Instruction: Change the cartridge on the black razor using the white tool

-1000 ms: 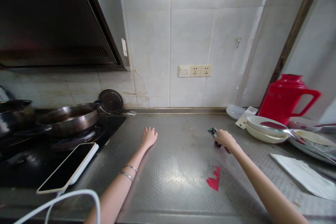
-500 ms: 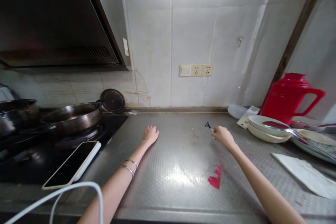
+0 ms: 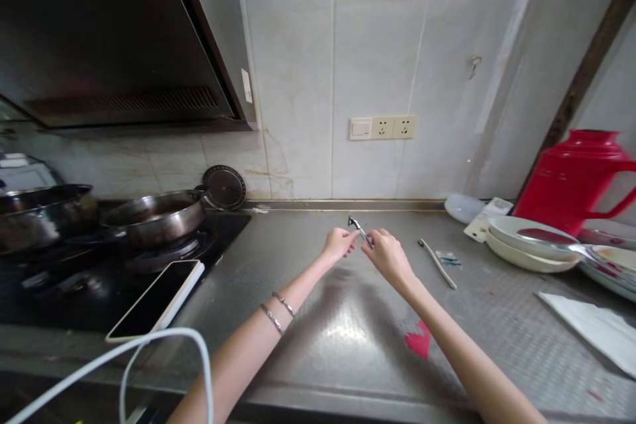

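Note:
A razor (image 3: 363, 233) with a slim silver handle and a small dark head is up between my two hands over the middle of the steel counter (image 3: 298, 344). My right hand (image 3: 390, 257) is closed on the lower end of its handle. My left hand (image 3: 340, 243), with two bracelets on the forearm, pinches it just below the head. Right of my hands lies a thin white curved stick (image 3: 438, 265) with a dark tip, beside a small clear packet (image 3: 448, 260) with blue-green bits. A torn red patch (image 3: 419, 339) shows near my right forearm.
Left, a phone (image 3: 155, 301) rests at the edge of the stove beside a pan (image 3: 156, 215) and a pot (image 3: 47, 218). A white cable (image 3: 169, 333) loops in front. Right stand stacked dishes (image 3: 521, 255), a red thermos (image 3: 571, 179) and a white tissue (image 3: 591, 328).
My right hand has brought the razor left to the middle. My left hand has left the counter, moved right and met it. The stick and packet have come into view.

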A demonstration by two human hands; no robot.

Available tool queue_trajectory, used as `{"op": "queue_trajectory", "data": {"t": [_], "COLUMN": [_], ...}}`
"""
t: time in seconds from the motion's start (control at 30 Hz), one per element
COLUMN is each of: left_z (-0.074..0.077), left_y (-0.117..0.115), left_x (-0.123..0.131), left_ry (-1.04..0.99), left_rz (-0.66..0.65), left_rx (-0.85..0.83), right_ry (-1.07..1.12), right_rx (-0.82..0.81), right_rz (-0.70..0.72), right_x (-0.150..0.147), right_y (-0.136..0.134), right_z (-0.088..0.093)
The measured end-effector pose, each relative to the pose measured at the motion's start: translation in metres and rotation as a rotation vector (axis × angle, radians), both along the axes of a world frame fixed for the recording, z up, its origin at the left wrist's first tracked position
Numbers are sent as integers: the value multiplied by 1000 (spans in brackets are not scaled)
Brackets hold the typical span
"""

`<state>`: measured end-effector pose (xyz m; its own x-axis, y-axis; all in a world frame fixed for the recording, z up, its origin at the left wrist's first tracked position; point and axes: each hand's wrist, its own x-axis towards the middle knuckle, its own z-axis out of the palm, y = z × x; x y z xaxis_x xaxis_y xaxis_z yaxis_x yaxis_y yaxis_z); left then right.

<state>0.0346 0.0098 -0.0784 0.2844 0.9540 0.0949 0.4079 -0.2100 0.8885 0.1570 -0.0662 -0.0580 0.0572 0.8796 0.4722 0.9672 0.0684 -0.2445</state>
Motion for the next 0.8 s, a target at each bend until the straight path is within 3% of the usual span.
{"op": "queue_trajectory", "data": {"t": [0.23,0.43,0.67,0.8], "left_z": [5,6,0,0], "left_y": [-8,-8,3,14], "left_x": [2,2,-2,-15], "left_ry": [-90,-47,180,391], "left_rz": [-11,20,19,5], "left_rx": [-79,-77,-6,76], "right_ry": [-43,-86,-91,-58], "right_rx": [-52,-58,-71,-64], "right_rz": [14,27,64,45], "right_x": [-10,-18,-27,-15], "right_y": [-8,-11,-12,-12], "right_z": [0,-2,-4,-5]}}
